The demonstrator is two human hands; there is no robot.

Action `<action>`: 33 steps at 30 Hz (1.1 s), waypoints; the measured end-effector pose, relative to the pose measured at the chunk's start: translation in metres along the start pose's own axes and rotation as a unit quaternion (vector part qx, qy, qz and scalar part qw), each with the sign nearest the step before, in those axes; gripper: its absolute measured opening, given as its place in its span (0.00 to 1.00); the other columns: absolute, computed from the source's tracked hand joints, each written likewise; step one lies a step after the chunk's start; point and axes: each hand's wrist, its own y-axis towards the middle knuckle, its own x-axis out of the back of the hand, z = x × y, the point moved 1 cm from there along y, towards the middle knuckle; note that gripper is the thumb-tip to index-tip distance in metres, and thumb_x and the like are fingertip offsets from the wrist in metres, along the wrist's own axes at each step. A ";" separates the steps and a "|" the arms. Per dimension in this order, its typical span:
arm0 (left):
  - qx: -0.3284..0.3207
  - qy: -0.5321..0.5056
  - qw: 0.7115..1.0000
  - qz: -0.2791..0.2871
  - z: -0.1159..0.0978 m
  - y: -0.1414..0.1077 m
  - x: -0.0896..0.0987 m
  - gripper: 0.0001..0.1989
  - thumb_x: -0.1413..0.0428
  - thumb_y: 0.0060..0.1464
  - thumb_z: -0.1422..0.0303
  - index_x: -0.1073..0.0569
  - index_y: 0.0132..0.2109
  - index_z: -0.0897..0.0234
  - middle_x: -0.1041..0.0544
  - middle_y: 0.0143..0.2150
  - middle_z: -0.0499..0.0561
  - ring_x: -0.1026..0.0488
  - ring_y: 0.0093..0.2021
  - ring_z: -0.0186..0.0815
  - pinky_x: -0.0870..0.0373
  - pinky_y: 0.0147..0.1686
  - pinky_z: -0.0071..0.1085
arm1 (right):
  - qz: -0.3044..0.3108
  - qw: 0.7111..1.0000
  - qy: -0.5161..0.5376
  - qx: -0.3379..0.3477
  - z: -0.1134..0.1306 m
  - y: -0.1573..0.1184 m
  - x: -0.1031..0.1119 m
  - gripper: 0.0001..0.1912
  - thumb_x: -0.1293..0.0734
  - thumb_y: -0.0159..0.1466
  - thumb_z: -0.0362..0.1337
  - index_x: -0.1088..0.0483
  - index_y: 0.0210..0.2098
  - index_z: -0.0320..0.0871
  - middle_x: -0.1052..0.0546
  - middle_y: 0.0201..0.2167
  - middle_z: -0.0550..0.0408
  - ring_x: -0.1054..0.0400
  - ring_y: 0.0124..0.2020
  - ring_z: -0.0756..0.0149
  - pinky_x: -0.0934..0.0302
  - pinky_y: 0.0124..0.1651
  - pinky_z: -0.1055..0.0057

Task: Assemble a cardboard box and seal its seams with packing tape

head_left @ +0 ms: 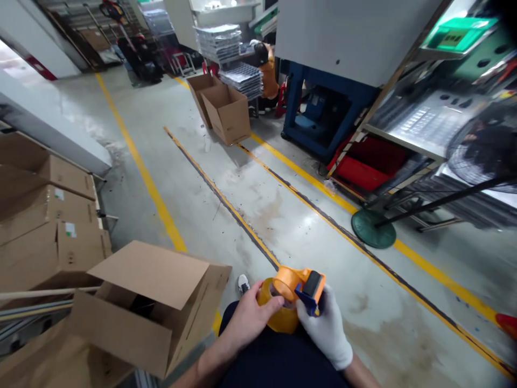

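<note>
My bare left hand (252, 318) is wrapped round the side of a yellow tape roll (283, 321), with the thumb across its front near the core. In my right hand (328, 327), in a white glove, is an orange tape dispenser (287, 282) with a dark roller and a blue part at its right end. The dispenser's round hub lies against the top of the tape roll. Both things are held low above my lap, at the lower middle of the view. The fingertips of my right hand are partly hidden behind the dispenser.
An open cardboard box (149, 275) stands close on the left, beside stacked cartons (76, 237). Ahead are two open boxes (228, 113) and a crouching person (269, 78). At the right, a fan's green base (374, 228) stands near a metal-topped workbench (424, 118).
</note>
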 end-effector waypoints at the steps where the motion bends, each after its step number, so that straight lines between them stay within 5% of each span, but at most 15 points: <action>1: -0.005 -0.041 0.998 0.039 -0.003 -0.003 0.000 0.37 0.34 0.48 0.55 0.34 0.60 0.67 0.24 0.57 0.62 0.27 0.57 0.49 0.31 0.58 0.43 | 0.011 1.000 -0.004 -0.018 0.000 0.000 0.002 0.25 0.29 0.60 0.45 0.38 0.53 0.47 0.25 0.47 0.47 0.28 0.47 0.54 0.30 0.50 0.56; 4: -0.032 -0.102 0.988 0.109 -0.009 -0.007 0.003 0.42 0.27 0.38 0.61 0.33 0.59 0.63 0.23 0.56 0.58 0.25 0.55 0.49 0.28 0.55 0.40 | 0.040 0.997 -0.004 -0.073 0.000 0.001 0.006 0.27 0.29 0.59 0.48 0.38 0.53 0.46 0.25 0.47 0.47 0.28 0.45 0.54 0.30 0.51 0.56; 11: -0.066 0.115 0.991 0.000 -0.001 0.008 0.007 0.46 0.28 0.34 0.50 0.32 0.59 0.62 0.25 0.56 0.59 0.29 0.56 0.52 0.32 0.57 0.43 | 0.077 0.992 0.013 -0.099 -0.006 0.005 0.018 0.30 0.30 0.60 0.50 0.38 0.56 0.44 0.24 0.48 0.46 0.28 0.44 0.54 0.30 0.50 0.56; 15: -0.054 0.170 0.983 -0.031 -0.010 0.016 -0.003 0.42 0.33 0.36 0.41 0.31 0.53 0.61 0.25 0.48 0.57 0.27 0.49 0.50 0.31 0.48 0.41 | 0.146 0.987 -0.022 -0.056 0.005 0.014 0.029 0.29 0.29 0.58 0.46 0.37 0.56 0.44 0.25 0.51 0.46 0.29 0.49 0.52 0.33 0.54 0.55; 19: -0.054 0.242 0.967 -0.050 -0.023 0.024 -0.010 0.34 0.41 0.44 0.37 0.30 0.45 0.62 0.27 0.44 0.56 0.27 0.45 0.49 0.33 0.43 0.40 | 0.208 0.975 -0.062 -0.038 0.021 0.021 0.034 0.26 0.30 0.57 0.41 0.35 0.53 0.44 0.23 0.46 0.50 0.28 0.44 0.54 0.32 0.50 0.57; 27: -0.128 0.199 0.970 0.055 -0.022 0.038 0.002 0.29 0.42 0.55 0.48 0.27 0.57 0.60 0.24 0.54 0.57 0.27 0.48 0.45 0.32 0.51 0.40 | 0.162 0.963 0.143 -0.160 -0.015 0.024 0.032 0.31 0.27 0.57 0.50 0.34 0.56 0.44 0.26 0.57 0.43 0.32 0.58 0.44 0.38 0.63 0.47; 33: -0.138 0.162 0.976 0.036 -0.016 0.042 -0.003 0.29 0.38 0.54 0.56 0.28 0.61 0.60 0.25 0.54 0.55 0.27 0.43 0.40 0.30 0.50 0.38 | 0.235 0.924 0.182 -0.243 -0.014 0.035 0.036 0.34 0.21 0.50 0.46 0.30 0.53 0.42 0.23 0.54 0.44 0.30 0.56 0.44 0.40 0.65 0.43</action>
